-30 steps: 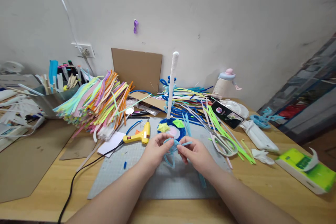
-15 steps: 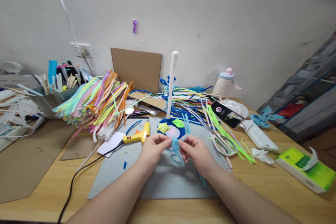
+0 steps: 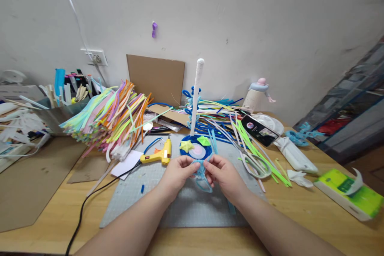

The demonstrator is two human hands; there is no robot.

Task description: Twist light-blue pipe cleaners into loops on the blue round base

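Between my two hands is a piece bent from light blue pipe cleaners (image 3: 204,184), with a loop hanging at its lower end. My left hand (image 3: 180,174) pinches its upper left side between thumb and finger. On the upper right side, my right hand (image 3: 221,173) pinches it the same way. Just beyond my fingers lies a round dark blue base (image 3: 207,156) with a pink and white middle, a yellow star (image 3: 187,145) and a green star (image 3: 204,140). A white fuzzy post (image 3: 196,96) stands upright at its back edge, with blue curled pieces beside it.
A yellow glue gun (image 3: 159,155) lies left on the grey cutting mat (image 3: 132,204), its black cord running forward. Scissors (image 3: 255,163), green pipe cleaners (image 3: 255,148) and a phone (image 3: 260,129) lie right. A large bundle of coloured pipe cleaners (image 3: 111,120) fills the back left.
The light blue piece has turned a little between my fingers, and its hanging loop has shifted slightly down and right. Both hands keep their pinch in nearly the same place.
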